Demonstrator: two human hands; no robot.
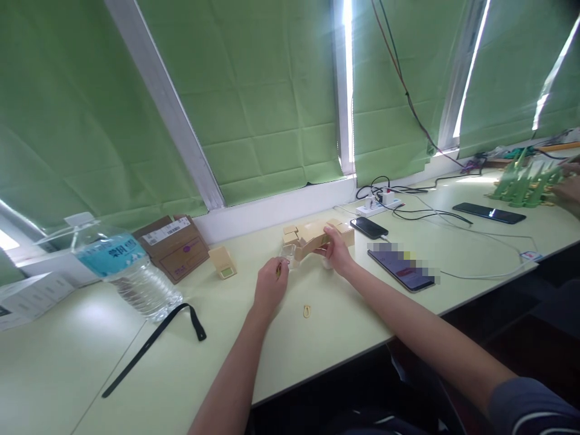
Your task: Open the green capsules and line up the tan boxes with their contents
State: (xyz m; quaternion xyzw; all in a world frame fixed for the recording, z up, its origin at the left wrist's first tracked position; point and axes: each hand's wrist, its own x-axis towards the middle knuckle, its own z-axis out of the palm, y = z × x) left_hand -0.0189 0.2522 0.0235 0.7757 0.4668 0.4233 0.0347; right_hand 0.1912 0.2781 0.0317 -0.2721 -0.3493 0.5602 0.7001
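Observation:
My right hand (336,249) is wrapped round an opened pale-tan cardboard box (312,235), tilted just above the table. Close to the box's left end, my left hand (272,279) is closed in a pinch at a small clear plastic piece (289,254); its exact kind is hard to make out. Part of the plastic lies against the box flaps. On the tabletop in front of both hands is a small yellow loop-shaped piece (307,311). Left of my left hand stands a small tan box (222,263) with a greenish label.
A large water bottle (140,284), a brown carton (176,251) and a black strap (156,344) are at left. Several phones, including a dark phone (401,269), lie right, near a power strip (379,206) with cables. Another person's hand (568,187) touches green spiky pieces (525,181).

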